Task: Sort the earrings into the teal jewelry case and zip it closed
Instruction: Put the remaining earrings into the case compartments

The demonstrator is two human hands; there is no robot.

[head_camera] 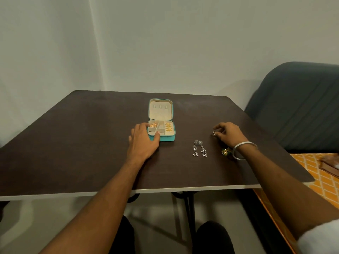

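The teal jewelry case (167,138) lies open near the table's middle, its cream lid flat behind it. Gold earrings (168,126) fill the right compartment and more gold pieces (153,124) the back left one. My left hand (142,142) rests against the case's front left corner, thumb on the rim. My right hand (230,133) pinches a small dark earring (214,133) at the fingertips, low over the table. A pair of silver dangling earrings (199,148) lies between the hands. A green and gold earring (226,151) sits beside my right wrist.
The dark brown table (82,143) ends in a white front edge close to me. A grey chair (300,107) stands at the right, with an orange patterned cloth (319,173) below it. A silver bangle (243,150) circles my right wrist.
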